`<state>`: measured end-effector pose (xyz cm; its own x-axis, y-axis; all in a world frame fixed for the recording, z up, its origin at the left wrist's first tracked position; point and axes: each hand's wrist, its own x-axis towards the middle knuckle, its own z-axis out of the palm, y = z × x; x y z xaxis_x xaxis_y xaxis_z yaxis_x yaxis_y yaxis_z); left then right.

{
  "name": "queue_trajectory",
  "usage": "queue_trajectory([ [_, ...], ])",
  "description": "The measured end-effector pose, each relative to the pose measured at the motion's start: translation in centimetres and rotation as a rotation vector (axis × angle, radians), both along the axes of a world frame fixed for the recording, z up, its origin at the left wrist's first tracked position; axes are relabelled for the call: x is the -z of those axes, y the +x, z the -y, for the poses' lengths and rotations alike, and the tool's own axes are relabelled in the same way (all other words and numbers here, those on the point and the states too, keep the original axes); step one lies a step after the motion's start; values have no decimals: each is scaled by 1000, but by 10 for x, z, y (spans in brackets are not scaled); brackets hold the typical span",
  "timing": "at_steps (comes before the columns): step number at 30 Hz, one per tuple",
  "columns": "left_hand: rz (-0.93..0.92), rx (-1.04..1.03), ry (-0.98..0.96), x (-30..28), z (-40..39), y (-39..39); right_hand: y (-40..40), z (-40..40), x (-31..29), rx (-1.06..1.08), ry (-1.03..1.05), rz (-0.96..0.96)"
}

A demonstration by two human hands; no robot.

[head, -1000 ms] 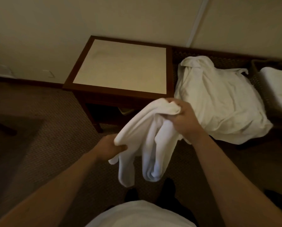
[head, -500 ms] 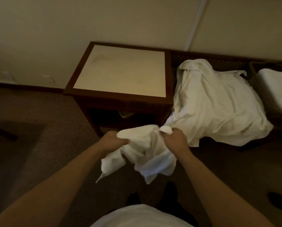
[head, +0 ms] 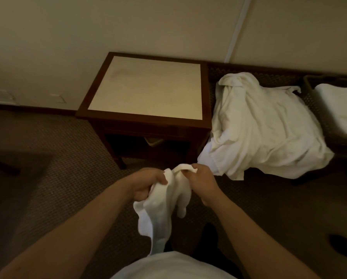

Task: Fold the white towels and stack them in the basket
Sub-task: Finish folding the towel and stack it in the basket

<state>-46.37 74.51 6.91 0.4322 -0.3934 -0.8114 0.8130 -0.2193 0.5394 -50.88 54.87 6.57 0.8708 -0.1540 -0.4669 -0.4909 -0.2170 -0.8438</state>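
a side table [head: 146, 87] is seen ahead, a heap of white linen [head: 263, 127] beside it, then the basket [head: 317, 109]. the small towel [head: 164, 204] is gripped by left hand [head: 146, 186] and right hand [head: 202, 184], now hanging longer than half a second ago.

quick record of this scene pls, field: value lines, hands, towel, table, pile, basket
left hand: grips the small towel's upper edge
right hand: pinches the same edge
small towel: white, bunched, hanging unfolded between both hands
side table: dark wood frame, pale top
towel pile: white, crumpled, right of the table
basket: dark, far right, holds a folded white towel
floor: brown carpet
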Motion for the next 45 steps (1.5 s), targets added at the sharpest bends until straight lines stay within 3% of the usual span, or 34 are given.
queue_trajectory([
  [3, 290, 215, 370, -3, 3, -5, -2, 0, 10, -144, -392, 119],
  [6, 529, 384, 566, -9, 7, -8, -9, -6, 15, -179, -537, 123],
  [8, 474, 382, 525, -9, 7, -8, -11, -10, 15, -210, -595, 146],
  [10, 307, 225, 365, -7, 7, -11, -11, -10, 17, -220, -618, 153],
  [12, 178, 19, 179, -5, 7, -13, -9, -10, 18, -169, -529, 137],
  [16, 136, -241, -55, -7, 16, -19, -10, -7, 11, 57, -315, 117],
  [20, 180, -294, -257, -7, 21, -24, -9, -8, 11, 214, -2, 85],
  [25, 809, 82, 126, -6, 18, -27, -12, 0, 9, 163, 252, 117],
  [28, 1061, 214, 322, 4, 15, -29, -14, 3, 6, 106, 148, 196],
  [30, 1187, 277, 345, 11, 12, -28, -16, 3, 4, 52, 109, 239],
  [33, 1198, 309, 278, 9, 14, -28, -17, 0, -6, 19, 246, 210],
  [40, 1156, 90, 138, -1, 23, -37, -12, -5, -25, 69, 477, 75],
  [45, 1094, -60, 203, -1, 31, -44, -11, -8, -29, 76, 527, -8],
])
